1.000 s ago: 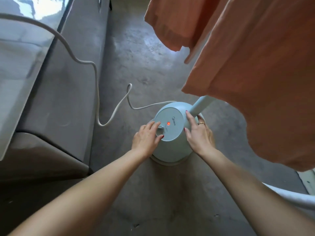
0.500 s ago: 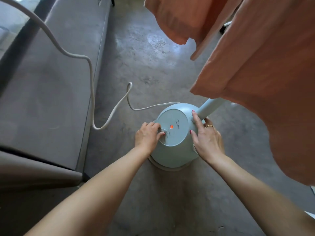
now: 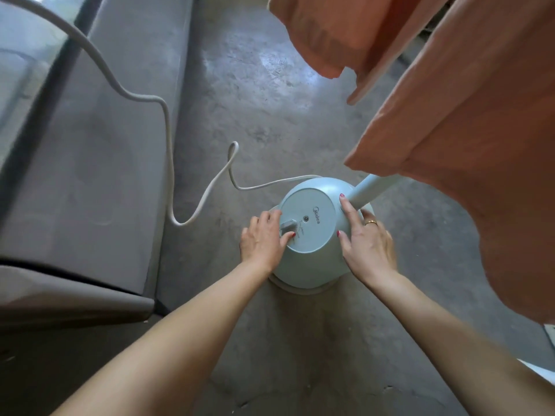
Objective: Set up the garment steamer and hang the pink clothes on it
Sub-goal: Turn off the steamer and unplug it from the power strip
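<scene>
Two hands meet our steamer base (image 3: 312, 232) on the floor (image 3: 264, 115): left hand (image 3: 264, 238) pinching its knob (image 3: 289, 226), right hand (image 3: 368, 244) fingers spread against its side. Pink clothes (image 3: 468, 139) hang over its pole (image 3: 368, 190); open floor lies between the sofa (image 3: 90, 175) edge and base.

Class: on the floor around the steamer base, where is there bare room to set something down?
Bare concrete floor lies beyond the cord, between sofa and hanging pink clothes. Crowded: the steamer base, flanked by left hand and right hand.
</scene>
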